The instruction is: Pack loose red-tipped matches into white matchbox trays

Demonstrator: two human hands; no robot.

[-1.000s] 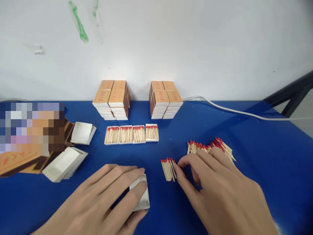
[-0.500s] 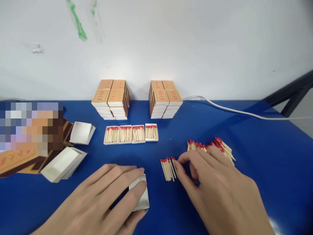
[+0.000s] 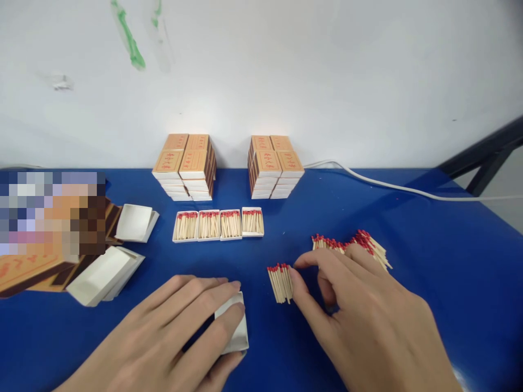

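My left hand (image 3: pixel 175 332) is closed around a white matchbox tray (image 3: pixel 239 326), its fingers over the top and thumb at the near side. To the right, a small row of red-tipped matches (image 3: pixel 279 284) lies side by side on the blue table. My right hand (image 3: pixel 359 316) has its thumb tip against the right edge of that row, with the index fingertip just above and slightly apart. Behind the right hand is a larger heap of matches (image 3: pixel 370 245), partly covered by its fingers. Several trays filled with matches (image 3: pixel 209 225) stand in a line farther back.
Two stacks of orange matchboxes, a left stack (image 3: pixel 183 166) and a right stack (image 3: pixel 272 166), stand near the white wall (image 3: pixel 327 81). Empty white trays (image 3: pixel 100 275) and orange box sleeves (image 3: pixel 32 267) lie at left, partly under a pixelated patch. A white cable (image 3: pixel 384 185) crosses the back right.
My right thumb has moved slightly left, and the rightmost matches now lie closer against the small row. My left hand keeps its hold on the tray.
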